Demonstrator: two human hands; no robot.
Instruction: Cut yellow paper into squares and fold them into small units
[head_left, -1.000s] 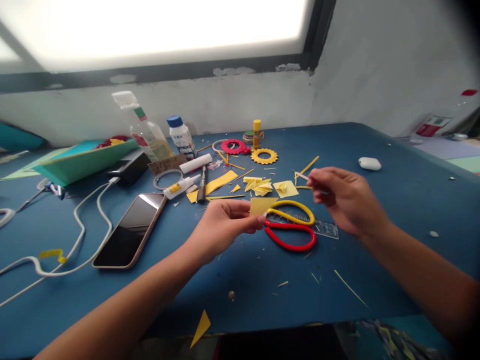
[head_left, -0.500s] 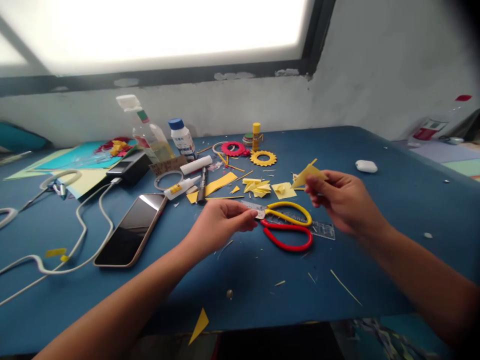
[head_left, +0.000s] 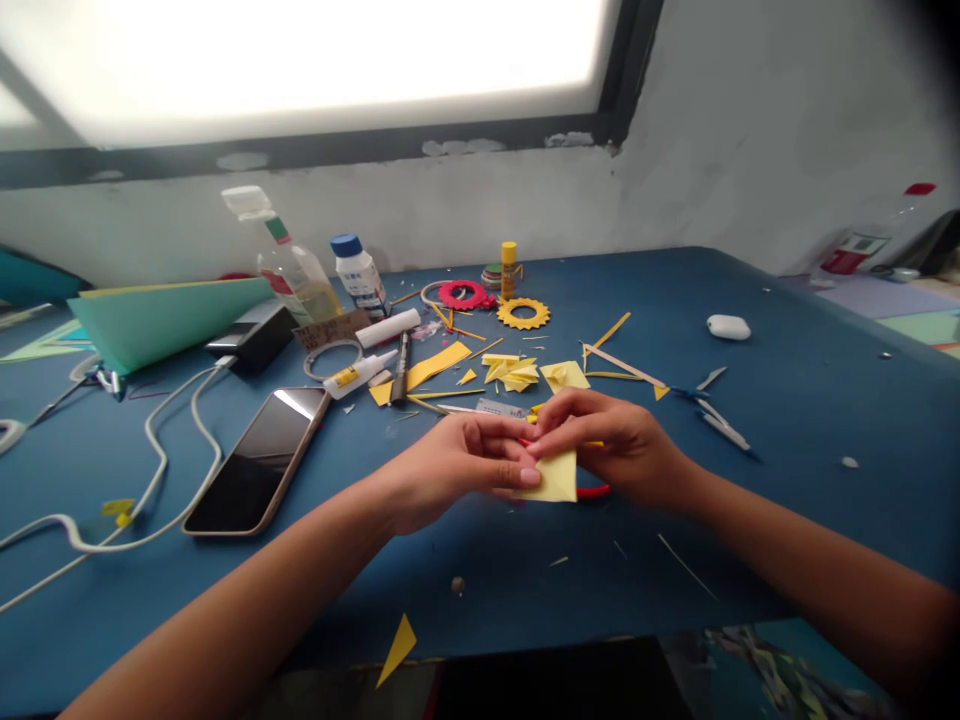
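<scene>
Left hand [head_left: 446, 472] and right hand [head_left: 626, 442] pinch the yellow paper square [head_left: 558, 480]; mostly hidden scissors [head_left: 595, 491] apparently lie behind it. Uneven pressure could skew its folds.

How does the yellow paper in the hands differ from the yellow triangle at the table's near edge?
The held paper is paler; the triangle is deeper yellow. The held paper shows a squared corner; the triangle tapers to a point. The left hand and right hand hold the paper; neither touches the triangle. Both are yellow.
</scene>
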